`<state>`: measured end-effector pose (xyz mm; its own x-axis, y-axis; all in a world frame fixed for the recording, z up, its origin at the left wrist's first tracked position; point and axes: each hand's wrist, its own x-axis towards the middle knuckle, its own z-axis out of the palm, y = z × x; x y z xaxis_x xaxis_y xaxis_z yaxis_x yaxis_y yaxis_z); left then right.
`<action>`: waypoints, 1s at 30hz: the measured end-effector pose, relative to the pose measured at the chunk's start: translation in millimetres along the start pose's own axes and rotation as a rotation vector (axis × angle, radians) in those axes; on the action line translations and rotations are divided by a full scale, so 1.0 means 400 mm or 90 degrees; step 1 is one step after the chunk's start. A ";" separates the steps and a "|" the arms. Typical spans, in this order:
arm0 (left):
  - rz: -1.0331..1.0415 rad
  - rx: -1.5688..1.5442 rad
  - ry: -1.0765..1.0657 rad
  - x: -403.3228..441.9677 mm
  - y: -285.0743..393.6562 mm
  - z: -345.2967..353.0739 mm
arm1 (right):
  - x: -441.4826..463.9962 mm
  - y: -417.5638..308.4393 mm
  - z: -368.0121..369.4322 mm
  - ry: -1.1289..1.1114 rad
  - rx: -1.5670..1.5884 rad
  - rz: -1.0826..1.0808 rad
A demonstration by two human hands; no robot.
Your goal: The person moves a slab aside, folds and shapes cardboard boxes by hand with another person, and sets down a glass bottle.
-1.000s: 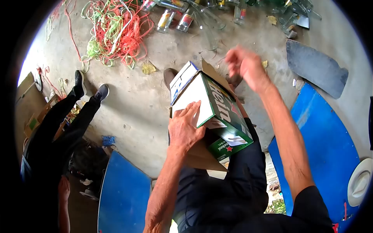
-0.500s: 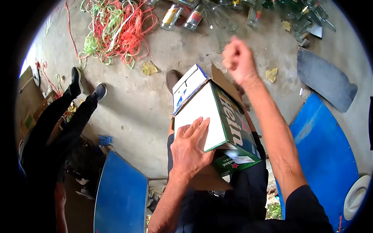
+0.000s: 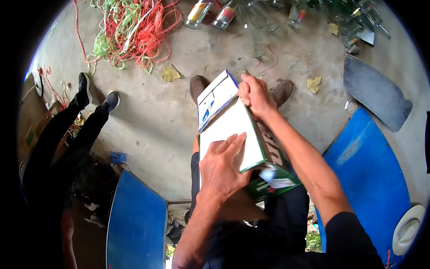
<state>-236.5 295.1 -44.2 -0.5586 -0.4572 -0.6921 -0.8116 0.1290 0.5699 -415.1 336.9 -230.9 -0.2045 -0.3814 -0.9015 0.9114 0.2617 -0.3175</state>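
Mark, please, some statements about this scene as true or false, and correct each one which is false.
1. The left hand lies on the white side of the box. True.
2. The right hand has its fingers stretched out straight, far from the box. False: they are curled, at the far edge of the box.
3. The tangled string contains both red and pale green strands. True.
4. The glass bottles all stand upright in a crate. False: several lie loose on the floor.
5. The grey slab lies on top of the tangled string. False: it lies apart from it, to the right.
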 end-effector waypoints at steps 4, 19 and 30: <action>0.011 0.027 -0.001 -0.001 -0.003 0.002 | 0.002 -0.038 0.003 -0.083 -0.084 -0.033; 0.048 0.046 -0.008 0.017 -0.022 0.003 | -0.369 -0.159 -0.136 -0.125 -0.348 -0.122; 0.056 0.092 0.036 0.049 0.030 0.031 | -0.513 -0.028 -0.188 -0.013 -0.855 -0.335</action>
<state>-259.2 298.7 -56.6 -0.6208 -0.4874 -0.6141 -0.7788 0.2938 0.5542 -410.0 478.9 -64.5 -0.3888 -0.7042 -0.5941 -0.2880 0.7054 -0.6477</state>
